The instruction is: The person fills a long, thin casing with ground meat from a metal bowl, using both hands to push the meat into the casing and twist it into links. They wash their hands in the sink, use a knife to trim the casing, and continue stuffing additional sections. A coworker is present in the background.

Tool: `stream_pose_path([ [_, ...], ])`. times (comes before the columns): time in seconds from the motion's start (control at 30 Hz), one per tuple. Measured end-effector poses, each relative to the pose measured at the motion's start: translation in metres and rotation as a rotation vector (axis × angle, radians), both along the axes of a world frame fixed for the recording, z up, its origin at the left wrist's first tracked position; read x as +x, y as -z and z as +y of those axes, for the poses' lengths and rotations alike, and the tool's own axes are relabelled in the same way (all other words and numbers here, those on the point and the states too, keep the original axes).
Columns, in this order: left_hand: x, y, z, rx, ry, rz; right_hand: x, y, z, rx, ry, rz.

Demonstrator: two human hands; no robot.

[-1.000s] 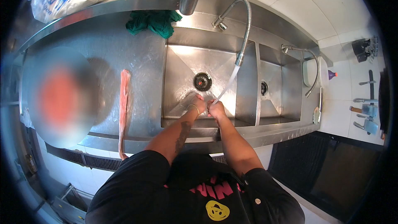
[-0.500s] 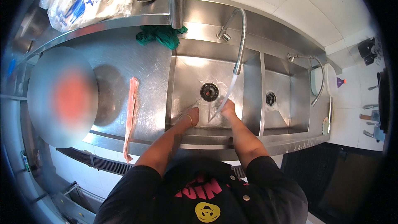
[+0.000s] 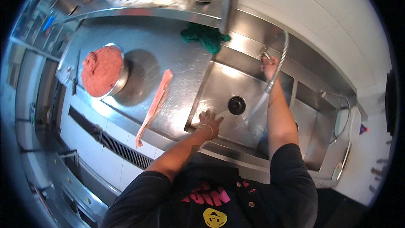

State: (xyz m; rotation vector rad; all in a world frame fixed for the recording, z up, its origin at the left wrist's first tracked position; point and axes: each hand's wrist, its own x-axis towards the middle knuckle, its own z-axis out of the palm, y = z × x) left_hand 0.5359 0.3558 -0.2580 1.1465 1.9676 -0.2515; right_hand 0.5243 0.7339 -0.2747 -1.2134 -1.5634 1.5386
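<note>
Right fingers (image 3: 265,62) now at tap (image 3: 263,51) beyond steel sink (image 3: 228,83)

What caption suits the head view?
Right hand at the tap, left hand over the steel sink, water running.

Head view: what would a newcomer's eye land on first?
Likely the heaped pink mass in a metal bowl at the left of the steel counter, with a long pale-pink strip lying between it and the sink. Next, the water stream falling into the larger basin, with the right hand up at the faucet and the left hand spread low in the basin's near-left corner.
</note>
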Motion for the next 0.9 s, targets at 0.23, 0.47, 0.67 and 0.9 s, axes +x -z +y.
stream_pose_path([
  [0.23, 0.000, -0.016, -0.012, 0.146, -0.056, 0.055, -0.025, -0.008, 0.005, -0.123, 0.053, -0.106],
  [0.47, -0.006, 0.006, -0.013, 0.258, -0.150, -0.037, -0.029, -0.019, 0.017, -0.366, 0.060, -0.015],
  [0.67, 0.003, 0.016, -0.022, 0.468, -0.121, 0.163, 0.049, -0.020, -0.032, -0.258, -0.318, 0.328],
  [0.9, -0.009, -0.021, -0.006, 0.376, -0.326, -0.082, 0.149, 0.062, -0.201, 0.002, -0.809, -0.878],
])
